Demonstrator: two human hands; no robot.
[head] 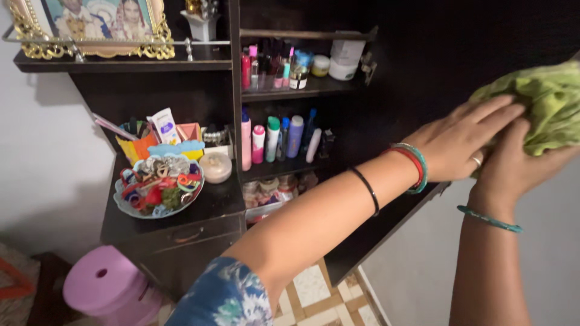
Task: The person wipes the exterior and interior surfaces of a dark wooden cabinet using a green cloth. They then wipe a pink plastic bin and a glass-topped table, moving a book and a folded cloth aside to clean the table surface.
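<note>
So the green cloth point(544, 105) is bunched up at the far right, pressed against the dark cabinet door point(435, 66). The right hand point(513, 166) has its fingers curled into the cloth from below, gripping it. The left hand point(462, 142) lies over the right one, fingers stretched out nearly flat, tips touching the cloth's edge. Further left are shelves of bottles point(275, 139), then a bowl of hair ties point(158, 186) on the worktop point(211, 205), a framed photo point(90, 27) up top, and a purple stool point(106, 287) on the floor.
</note>
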